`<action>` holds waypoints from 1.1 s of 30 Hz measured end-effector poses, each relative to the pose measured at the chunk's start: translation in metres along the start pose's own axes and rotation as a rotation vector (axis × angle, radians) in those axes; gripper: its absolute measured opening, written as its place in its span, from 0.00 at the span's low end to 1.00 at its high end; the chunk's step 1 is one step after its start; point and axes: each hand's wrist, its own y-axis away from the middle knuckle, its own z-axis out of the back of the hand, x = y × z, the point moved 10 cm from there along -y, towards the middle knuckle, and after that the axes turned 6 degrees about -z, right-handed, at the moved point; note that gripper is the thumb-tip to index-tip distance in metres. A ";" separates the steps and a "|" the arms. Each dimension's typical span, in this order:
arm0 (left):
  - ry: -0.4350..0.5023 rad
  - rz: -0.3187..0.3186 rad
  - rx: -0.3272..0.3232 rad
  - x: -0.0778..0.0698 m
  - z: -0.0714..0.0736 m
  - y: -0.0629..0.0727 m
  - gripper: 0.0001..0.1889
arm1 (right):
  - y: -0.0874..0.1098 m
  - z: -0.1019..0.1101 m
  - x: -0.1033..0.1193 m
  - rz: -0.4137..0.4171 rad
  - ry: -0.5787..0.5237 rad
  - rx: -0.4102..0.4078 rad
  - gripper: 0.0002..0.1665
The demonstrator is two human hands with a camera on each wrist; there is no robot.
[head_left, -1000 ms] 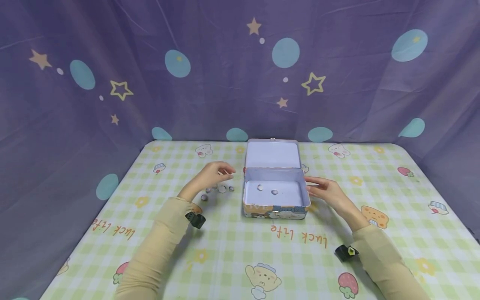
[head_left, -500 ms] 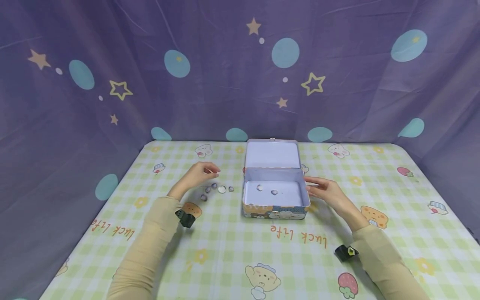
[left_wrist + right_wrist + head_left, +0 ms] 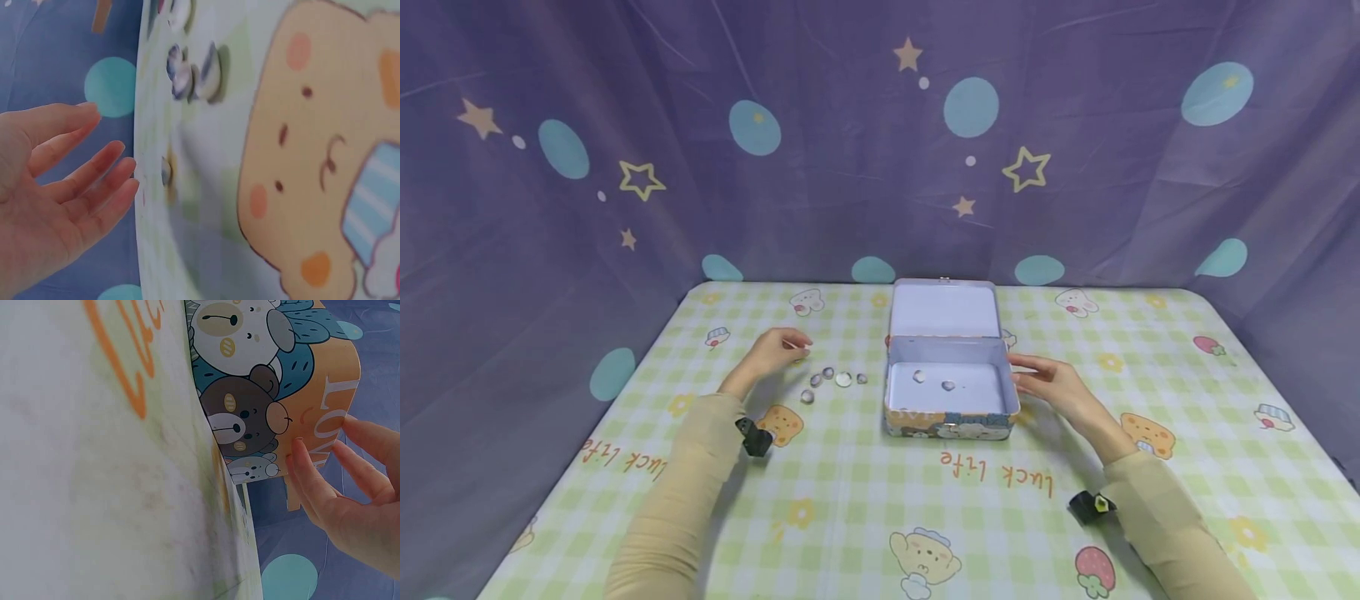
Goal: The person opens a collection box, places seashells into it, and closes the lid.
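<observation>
An open tin box (image 3: pixel 952 423) with a white inside and printed bears stands mid-table, its hinged lid (image 3: pixel 945 310) tipped back. Inside it lie two small seashells (image 3: pixel 948 386). My right hand (image 3: pixel 1060 387) rests straight fingers against the box's right side; the right wrist view shows the fingertips (image 3: pixel 299 447) on the printed wall. Left of the box, several purple-and-white seashells (image 3: pixel 844 379) lie on the cloth. My left hand (image 3: pixel 767 352) hovers just beyond and left of them, fingers loosely bent and nothing held. In the left wrist view one seashell (image 3: pixel 166 172) lies close to its fingertips.
A green-and-white checked tablecloth (image 3: pixel 842 517) with cartoon prints covers the table. Purple curtains (image 3: pixel 850 200) with stars and dots hang behind it and at its sides. Black cameras (image 3: pixel 754 437) are strapped to both wrists.
My left hand has moved left, away from the box, and the seashells under it have come into full view. My right hand and the box have stayed in place.
</observation>
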 end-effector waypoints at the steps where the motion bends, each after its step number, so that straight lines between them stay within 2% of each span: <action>1: -0.002 0.002 -0.001 0.001 0.001 0.001 0.11 | 0.000 0.000 0.000 0.000 0.000 -0.002 0.32; 8: 0.007 0.034 -0.004 0.009 0.003 0.005 0.11 | -0.001 0.000 -0.001 -0.002 -0.012 -0.008 0.31; 26: -0.023 0.030 0.014 0.020 -0.002 0.008 0.11 | -0.001 0.000 -0.001 0.001 -0.029 -0.010 0.32; 33: -0.031 0.048 0.027 0.026 -0.006 0.007 0.11 | -0.001 0.000 -0.001 0.006 -0.033 -0.009 0.31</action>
